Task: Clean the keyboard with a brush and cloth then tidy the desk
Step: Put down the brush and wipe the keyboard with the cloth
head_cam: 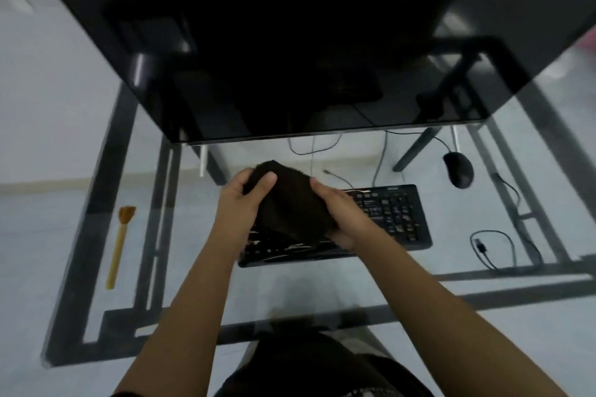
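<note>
A black keyboard (393, 216) lies on the glass desk (322, 287), its left half hidden behind my hands. Both hands hold a dark brown cloth (290, 203) just above the keyboard. My left hand (240, 203) grips the cloth's left side, thumb on top. From the right, my right hand (342, 216) grips it with fingers curled underneath. A brush (117, 245) with a yellow handle and brown bristles lies on the desk at the far left, apart from both hands.
A large black monitor (290, 42) looms over the back of the desk. A black mouse (458, 169) sits at the back right with its cord. A loose black cable (493, 248) lies right of the keyboard. The desk's dark frame shows through the glass.
</note>
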